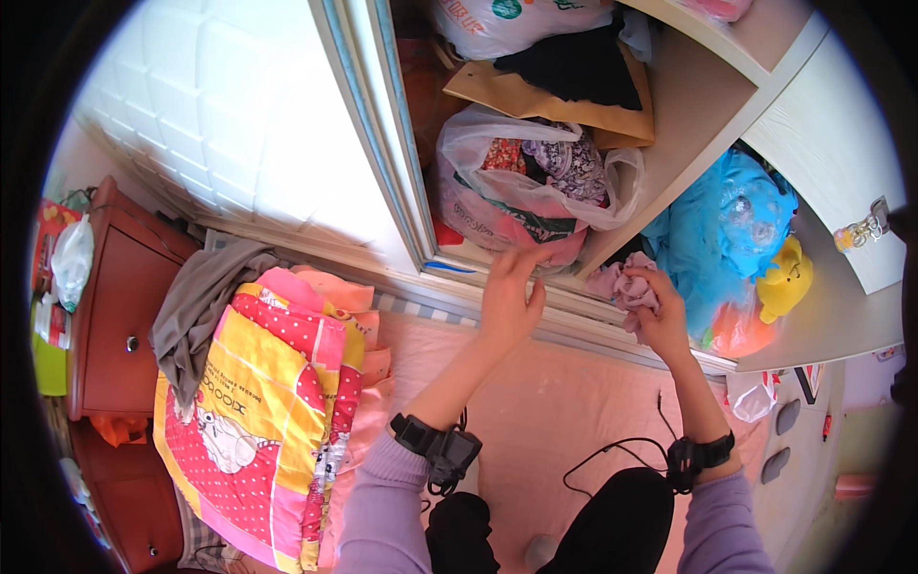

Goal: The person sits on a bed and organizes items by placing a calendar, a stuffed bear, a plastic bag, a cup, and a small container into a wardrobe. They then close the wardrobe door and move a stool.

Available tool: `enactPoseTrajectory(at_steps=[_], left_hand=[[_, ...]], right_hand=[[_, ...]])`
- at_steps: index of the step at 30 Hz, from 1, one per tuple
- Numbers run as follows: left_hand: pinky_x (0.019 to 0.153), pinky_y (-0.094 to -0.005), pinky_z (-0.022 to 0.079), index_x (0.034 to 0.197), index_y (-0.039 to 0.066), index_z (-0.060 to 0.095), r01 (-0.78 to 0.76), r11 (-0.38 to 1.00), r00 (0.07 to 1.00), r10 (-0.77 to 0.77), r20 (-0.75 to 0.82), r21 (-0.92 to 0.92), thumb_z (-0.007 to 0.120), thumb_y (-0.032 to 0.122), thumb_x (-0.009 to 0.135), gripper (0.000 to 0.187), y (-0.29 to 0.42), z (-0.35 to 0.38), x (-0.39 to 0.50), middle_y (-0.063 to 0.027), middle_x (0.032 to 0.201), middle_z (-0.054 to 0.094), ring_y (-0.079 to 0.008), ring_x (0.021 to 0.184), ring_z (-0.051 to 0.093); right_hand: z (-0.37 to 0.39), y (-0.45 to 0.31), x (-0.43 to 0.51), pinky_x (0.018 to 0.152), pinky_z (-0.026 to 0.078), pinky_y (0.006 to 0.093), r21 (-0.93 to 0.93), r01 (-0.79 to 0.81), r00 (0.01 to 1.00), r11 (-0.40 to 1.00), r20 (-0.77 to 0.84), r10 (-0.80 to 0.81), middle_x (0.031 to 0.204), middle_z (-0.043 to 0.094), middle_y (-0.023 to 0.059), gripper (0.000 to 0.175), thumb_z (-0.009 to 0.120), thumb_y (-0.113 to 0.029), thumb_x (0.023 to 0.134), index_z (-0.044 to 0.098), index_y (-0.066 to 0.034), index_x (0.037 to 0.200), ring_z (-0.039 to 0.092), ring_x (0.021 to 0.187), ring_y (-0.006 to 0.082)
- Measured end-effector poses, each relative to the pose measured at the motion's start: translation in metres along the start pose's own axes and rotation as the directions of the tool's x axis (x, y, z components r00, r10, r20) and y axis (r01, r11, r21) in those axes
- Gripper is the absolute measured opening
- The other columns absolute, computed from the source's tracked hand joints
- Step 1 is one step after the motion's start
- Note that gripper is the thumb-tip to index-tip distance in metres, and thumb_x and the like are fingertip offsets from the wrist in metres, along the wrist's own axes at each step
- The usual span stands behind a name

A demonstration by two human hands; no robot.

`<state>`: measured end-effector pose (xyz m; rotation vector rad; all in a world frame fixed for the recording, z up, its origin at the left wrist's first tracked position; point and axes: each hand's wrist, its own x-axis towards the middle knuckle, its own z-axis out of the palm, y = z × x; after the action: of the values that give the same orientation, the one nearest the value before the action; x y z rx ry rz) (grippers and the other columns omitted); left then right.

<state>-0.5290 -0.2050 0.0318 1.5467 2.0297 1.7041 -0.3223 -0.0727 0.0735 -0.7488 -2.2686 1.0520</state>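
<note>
My right hand [661, 316] grips a crumpled mauve cloth [634, 288] in front of the cabinet's upright divider [667, 172]. With nothing in it and its fingers apart, my left hand [513, 295] is at the near edge of the cabinet compartment. Just beyond its fingertips stands a translucent plastic bag [473, 188] whose mouth is open, with red and purple patterned fabrics [570, 168] inside. Behind that bag lie a tan paper bag [552, 107] and a black cloth [581, 68]. Whether my left fingertips touch the plastic bag, I cannot tell.
Right of the divider are a bright blue plastic-wrapped bundle [746, 208] and a yellow plush toy [787, 278]. A folded patterned quilt [247, 423] with a grey cloth [197, 308] lies at left, near a red-brown drawer cabinet [129, 308]. A sliding-door track [559, 312] runs along the front.
</note>
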Motion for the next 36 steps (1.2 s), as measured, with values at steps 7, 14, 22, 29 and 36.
enactPoseTrajectory(at_steps=[7, 14, 22, 29, 36], left_hand=[[0.107, -0.0497, 0.03, 0.128, 0.011, 0.054, -0.337, 0.856, 0.919, 0.39, -0.059, 0.393, 0.059, 0.007, 0.081, 0.048, 0.022, 0.002, 0.133, -0.0136, 0.143, 0.04, -0.0335, 0.133, 0.037], [0.11, -0.0581, 0.021, 0.147, 0.022, 0.036, -0.168, 0.779, 0.984, 0.169, 0.056, 0.604, 0.059, 0.038, 0.088, 0.066, 0.004, 0.036, 0.124, -0.0123, 0.152, 0.03, -0.0279, 0.142, 0.024], [0.11, -0.0567, 0.021, 0.144, 0.017, 0.04, -0.174, 0.83, 0.976, 0.216, -0.016, 0.53, 0.058, 0.035, 0.089, 0.061, 0.005, 0.041, 0.115, -0.0139, 0.153, 0.028, -0.0293, 0.141, 0.026], [0.11, -0.0539, 0.022, 0.139, 0.009, 0.044, -0.362, 0.799, 0.932, 0.306, 0.194, 0.481, 0.06, 0.024, 0.086, 0.057, -0.003, 0.044, 0.06, -0.0148, 0.151, 0.032, -0.0322, 0.138, 0.033], [0.109, -0.0478, 0.027, 0.138, 0.004, 0.043, -0.41, 0.821, 0.912, 0.359, 0.198, 0.398, 0.06, 0.009, 0.082, 0.058, -0.018, 0.032, 0.048, -0.0169, 0.146, 0.038, -0.0361, 0.133, 0.037]], right_hand=[[0.009, -0.01, -0.017, 0.07, 0.054, 0.0248, 0.374, -0.177, 0.973, 0.91, -0.076, 0.22, 0.116, 0.055, 0.0075, 0.055, 0.046, 0.021, 0.071, 0.06, -0.0055, 0.117, 0.057, 0.1, 0.0158], [0.002, -0.015, -0.029, 0.08, 0.048, 0.0256, 0.159, -0.089, 0.99, 0.983, -0.092, 0.104, 0.109, 0.056, 0.01, 0.055, 0.05, 0.019, 0.067, 0.062, -0.0055, 0.115, 0.058, 0.097, 0.0218], [-0.003, -0.003, -0.038, 0.084, 0.045, 0.026, 0.168, -0.143, 0.983, 0.975, -0.09, 0.159, 0.107, 0.057, 0.0105, 0.055, 0.054, 0.016, 0.066, 0.061, -0.0063, 0.115, 0.058, 0.098, 0.024], [-0.004, 0.003, -0.047, 0.086, 0.046, 0.0285, 0.165, -0.199, 0.975, 0.966, -0.066, 0.212, 0.109, 0.057, 0.0109, 0.05, 0.057, 0.014, 0.069, 0.061, -0.0056, 0.115, 0.058, 0.102, 0.0247], [-0.007, 0.003, -0.05, 0.085, 0.047, 0.0299, 0.072, -0.145, 0.988, 0.987, -0.045, 0.148, 0.11, 0.058, 0.0126, 0.049, 0.06, 0.013, 0.069, 0.061, -0.0055, 0.115, 0.058, 0.101, 0.0277]])
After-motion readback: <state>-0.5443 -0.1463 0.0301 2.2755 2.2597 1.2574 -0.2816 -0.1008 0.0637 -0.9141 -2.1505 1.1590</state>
